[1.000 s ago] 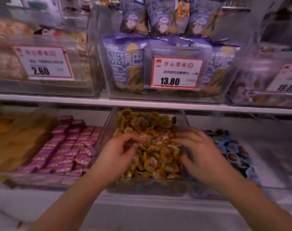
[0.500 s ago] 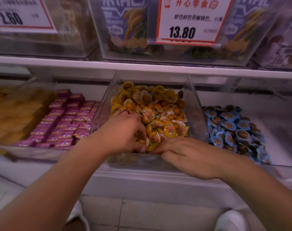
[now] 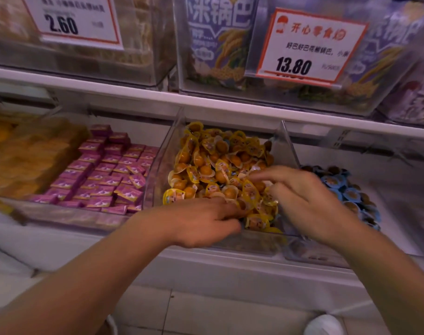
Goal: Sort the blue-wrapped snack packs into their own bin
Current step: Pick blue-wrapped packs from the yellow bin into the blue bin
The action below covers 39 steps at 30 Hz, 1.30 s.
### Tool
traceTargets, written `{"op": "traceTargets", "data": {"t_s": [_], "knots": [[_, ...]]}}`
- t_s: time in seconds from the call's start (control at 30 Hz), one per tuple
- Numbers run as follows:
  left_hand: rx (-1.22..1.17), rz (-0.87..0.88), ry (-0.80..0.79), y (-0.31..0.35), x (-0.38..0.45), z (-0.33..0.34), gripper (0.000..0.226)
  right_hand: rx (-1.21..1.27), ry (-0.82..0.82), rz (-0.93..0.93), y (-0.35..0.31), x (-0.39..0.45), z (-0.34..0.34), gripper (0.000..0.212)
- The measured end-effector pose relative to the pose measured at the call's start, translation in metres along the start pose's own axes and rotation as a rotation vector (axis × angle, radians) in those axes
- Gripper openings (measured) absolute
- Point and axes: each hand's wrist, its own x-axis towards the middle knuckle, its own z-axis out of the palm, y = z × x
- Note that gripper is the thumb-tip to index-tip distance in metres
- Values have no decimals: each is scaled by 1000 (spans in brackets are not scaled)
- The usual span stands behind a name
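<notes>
Blue-wrapped snack packs (image 3: 346,192) lie heaped in the clear bin on the right of the lower shelf. The middle clear bin (image 3: 161,170) holds a pile of yellow-wrapped packs (image 3: 213,165). My left hand (image 3: 206,222) lies low at that bin's front, fingers pointing right with their tips pushed in among the yellow packs. My right hand (image 3: 303,197) hovers over the pile's right side, fingers spread and pointing left, touching the packs; it is blurred. I see no blue pack in either hand.
A bin of pink boxed snacks (image 3: 104,172) sits left of the middle bin, with orange packs (image 3: 24,155) further left. The shelf above (image 3: 133,95) carries clear bins with price cards 2.60 and 13.80. A white shoe (image 3: 324,325) shows on the tiled floor.
My right hand has moved up and to the right from the bin's front edge onto the pile. My left hand has slid down to the front of the bin. The view has tilted lower.
</notes>
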Motion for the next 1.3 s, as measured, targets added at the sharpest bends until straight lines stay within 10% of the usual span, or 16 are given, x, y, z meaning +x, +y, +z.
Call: {"op": "traceTargets", "data": {"t_s": [0.2, 0.57, 0.77, 1.17, 1.3], "knots": [[183, 22, -84, 11, 11, 8, 102, -15, 269, -144, 24, -6, -7, 34], [-204, 43, -103, 16, 30, 0, 55, -144, 478, -295, 33, -2, 23, 20], [-52, 69, -177, 20, 35, 8, 71, -157, 480, -323, 35, -1, 25, 19], [-238, 235, 24, 16, 28, 3, 35, -122, 489, -334, 33, -4, 21, 21], [-269, 200, 63, 3, 18, -1, 25, -189, 195, -316, 15, -12, 7, 26]]}}
